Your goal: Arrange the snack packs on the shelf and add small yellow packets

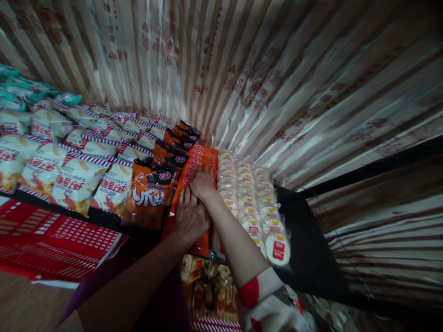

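You face the black bench (304, 240) across the frame's middle. Near its centre lies the glossy orange plastic packaging (212, 161), with your left hand (190, 219) and right hand (203, 183) laid over it, fingers extended. Pushing too far rightward could disarrange the clear-wrapped round white snacks (248, 198). Characters on the orange-and-black plastic bag (149, 198) include 烧; smaller print looks too blurred to read.
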The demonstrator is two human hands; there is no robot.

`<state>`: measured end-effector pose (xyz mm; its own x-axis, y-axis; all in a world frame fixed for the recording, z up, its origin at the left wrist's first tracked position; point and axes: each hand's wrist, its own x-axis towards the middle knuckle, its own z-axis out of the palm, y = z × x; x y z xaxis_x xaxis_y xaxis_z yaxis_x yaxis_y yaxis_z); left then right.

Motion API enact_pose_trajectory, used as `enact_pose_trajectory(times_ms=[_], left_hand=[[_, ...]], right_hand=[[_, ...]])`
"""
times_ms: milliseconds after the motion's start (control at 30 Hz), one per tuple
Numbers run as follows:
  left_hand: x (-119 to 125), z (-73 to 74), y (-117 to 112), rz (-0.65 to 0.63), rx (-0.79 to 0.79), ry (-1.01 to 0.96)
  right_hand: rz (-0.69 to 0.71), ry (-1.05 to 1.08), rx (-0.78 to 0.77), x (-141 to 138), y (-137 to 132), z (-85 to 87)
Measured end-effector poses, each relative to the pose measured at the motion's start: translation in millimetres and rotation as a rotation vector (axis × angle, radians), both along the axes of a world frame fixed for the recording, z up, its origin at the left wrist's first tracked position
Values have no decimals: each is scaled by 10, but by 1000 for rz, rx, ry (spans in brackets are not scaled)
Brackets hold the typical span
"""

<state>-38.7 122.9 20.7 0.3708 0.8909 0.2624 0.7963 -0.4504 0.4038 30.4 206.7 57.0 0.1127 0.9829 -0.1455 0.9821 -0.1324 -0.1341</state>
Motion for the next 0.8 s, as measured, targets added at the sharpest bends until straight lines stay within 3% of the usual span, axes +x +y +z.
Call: enact_pose_trajectory(times_ms=[433,600,800], left_hand=[[-19,17,13,-33,-44,5],[-17,-41,18,-33,-29,0],[-17,-115,35,-43,-35,-16]], right_hand=[[-138,17,-59,-47,14,-55],[-173,50,-52,-43,51,-106],[-189,33,-130,-67,105,-18]])
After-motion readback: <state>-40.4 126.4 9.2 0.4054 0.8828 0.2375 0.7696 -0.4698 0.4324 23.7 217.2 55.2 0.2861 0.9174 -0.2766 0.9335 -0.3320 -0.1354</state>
